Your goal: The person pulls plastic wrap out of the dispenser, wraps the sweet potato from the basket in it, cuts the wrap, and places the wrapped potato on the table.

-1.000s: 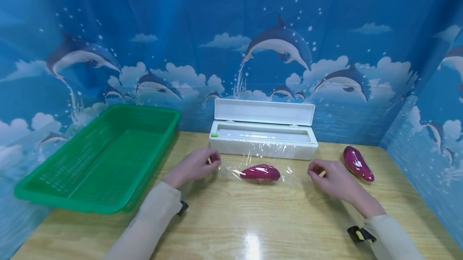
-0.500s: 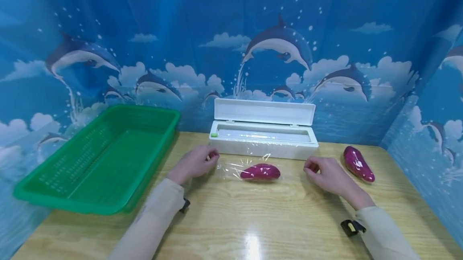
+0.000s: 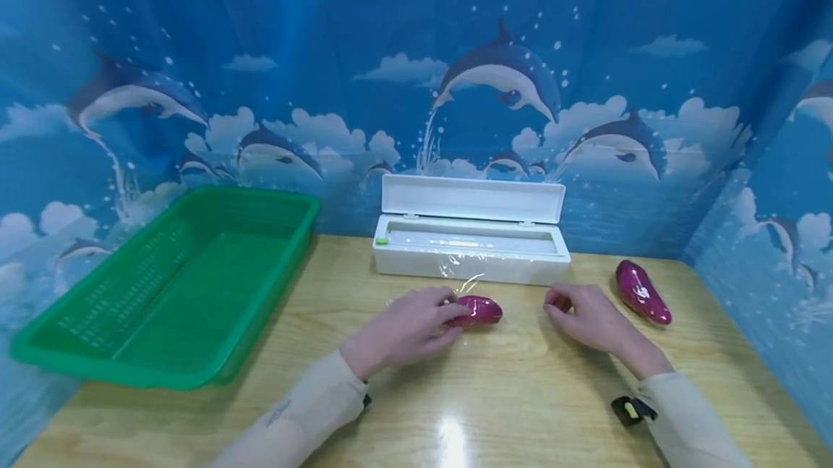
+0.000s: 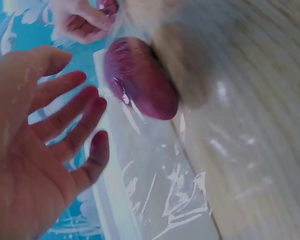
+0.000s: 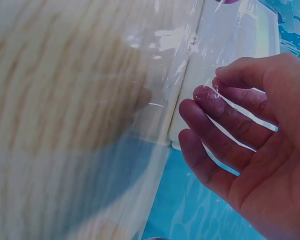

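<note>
A purple-red sweet potato (image 3: pixel 484 311) lies on the table, with clear plastic wrap (image 5: pixel 165 55) stretched over it. My left hand (image 3: pixel 408 327) reaches over its left end, fingers loosely bent; in the left wrist view the fingers are spread and relaxed, apart from the rounded end. My right hand (image 3: pixel 588 320) pinches the edge of the wrap between thumb and index finger, to the right of the sweet potato. Behind it stands the long white wrap dispenser (image 3: pixel 468 265), lid up, with the film running out over its front.
A second wrapped sweet potato (image 3: pixel 643 293) lies beyond the right hand. A large green plastic basket (image 3: pixel 130 372) stands at the left. A blue dolphin-print backdrop (image 3: pixel 364 41) rises right behind the table (image 3: pixel 520 410).
My left hand has left the left edge of the wrap and moved right, onto the sweet potato's left end. The right hand shifted slightly left, then stayed, still pinching the wrap.
</note>
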Available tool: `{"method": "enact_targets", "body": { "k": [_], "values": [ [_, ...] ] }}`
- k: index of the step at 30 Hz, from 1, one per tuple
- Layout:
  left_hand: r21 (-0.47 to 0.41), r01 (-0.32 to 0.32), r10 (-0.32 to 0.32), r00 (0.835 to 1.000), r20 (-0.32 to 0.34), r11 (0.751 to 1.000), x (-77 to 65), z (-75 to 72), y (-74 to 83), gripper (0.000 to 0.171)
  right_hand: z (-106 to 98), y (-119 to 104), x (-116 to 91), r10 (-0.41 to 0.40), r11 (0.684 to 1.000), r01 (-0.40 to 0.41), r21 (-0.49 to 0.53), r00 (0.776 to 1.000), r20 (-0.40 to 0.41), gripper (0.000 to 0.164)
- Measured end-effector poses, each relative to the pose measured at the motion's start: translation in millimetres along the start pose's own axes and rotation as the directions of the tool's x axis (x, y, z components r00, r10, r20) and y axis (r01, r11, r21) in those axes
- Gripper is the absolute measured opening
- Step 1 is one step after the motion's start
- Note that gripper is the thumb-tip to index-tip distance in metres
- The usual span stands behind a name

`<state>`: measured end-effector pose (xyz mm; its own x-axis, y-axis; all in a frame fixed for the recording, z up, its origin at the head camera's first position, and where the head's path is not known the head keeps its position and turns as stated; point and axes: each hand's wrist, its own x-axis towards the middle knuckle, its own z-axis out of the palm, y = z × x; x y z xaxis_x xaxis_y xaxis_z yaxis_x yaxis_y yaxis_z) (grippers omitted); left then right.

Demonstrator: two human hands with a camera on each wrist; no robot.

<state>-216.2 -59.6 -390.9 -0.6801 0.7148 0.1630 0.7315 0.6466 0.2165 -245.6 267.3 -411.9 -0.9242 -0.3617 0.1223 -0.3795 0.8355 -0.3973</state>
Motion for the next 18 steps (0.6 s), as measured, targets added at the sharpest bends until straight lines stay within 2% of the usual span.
{"method": "enact_targets", "body": {
  "k": [4,12,18],
  "values": [
    [0.055,0.043,-0.044,0.999,0.024,0.998,5.4,6.9,1.0,0.05,-1.2,0.0,-0.4,-0.007,1.0,0.007,-0.001,1.0,-0.003,0.005],
    [0.066,0.084,-0.086,0.996,0.036,0.994,11.6,12.5,-2.0,0.055,-5.9,3.5,-3.7,0.018,1.0,-0.018,-0.013,1.0,0.0,0.006],
    [0.04,0.125,-0.127,0.991,0.046,0.991,17.6,15.3,-7.9,0.057,-14.0,-9.1,-4.4,0.022,0.998,-0.027,-0.057,0.995,-0.102,0.009]
  ]
}}
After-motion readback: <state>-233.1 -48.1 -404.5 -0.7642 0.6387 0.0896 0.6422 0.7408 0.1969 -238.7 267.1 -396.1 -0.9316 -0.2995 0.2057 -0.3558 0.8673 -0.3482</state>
